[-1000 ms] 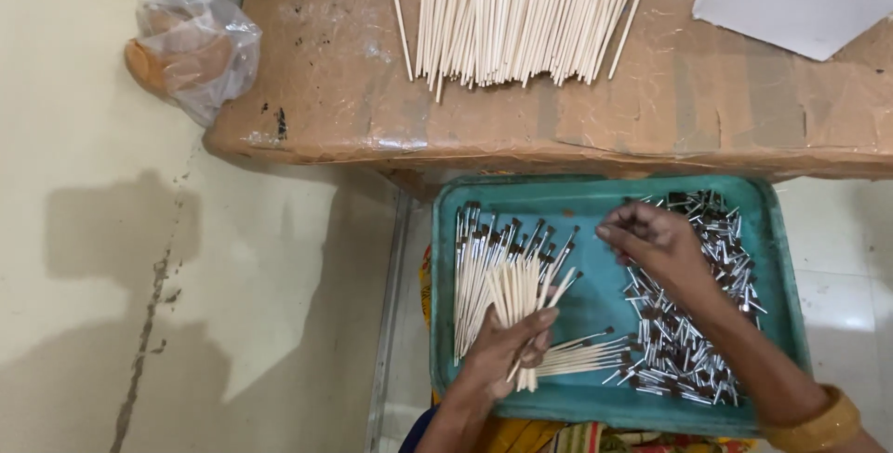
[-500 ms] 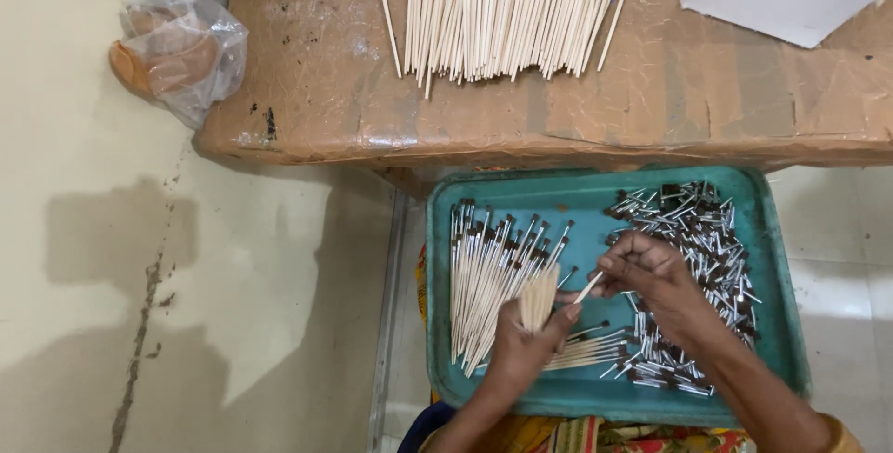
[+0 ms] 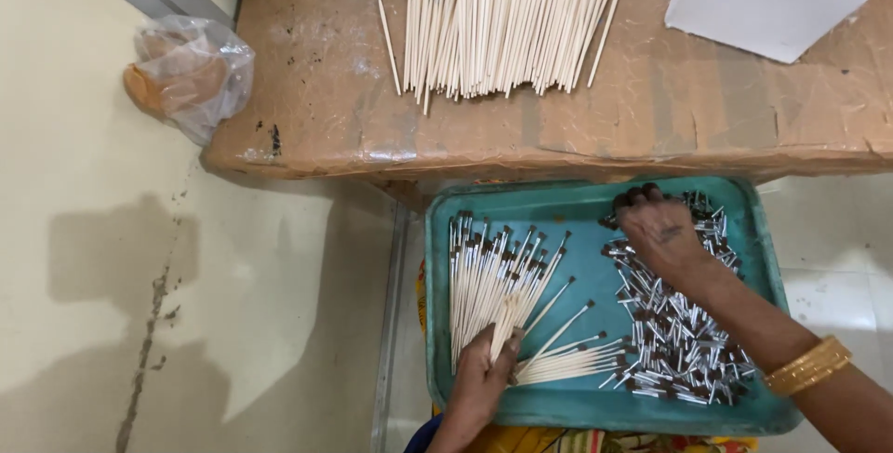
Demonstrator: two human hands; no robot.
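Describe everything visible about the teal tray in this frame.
The teal tray is a shallow rectangular plastic-looking tray with rounded corners and a raised rim, lying flat just below the brown table's edge. Its left half holds pale sticks with dark tips; its right half a heap of small metal pieces. The left hand rests inside on the sticks, the right hand on the heap.

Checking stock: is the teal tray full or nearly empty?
Well filled, not packed. The teal tray holds tipped sticks on one side, small metal pieces on the other, with bare floor between.
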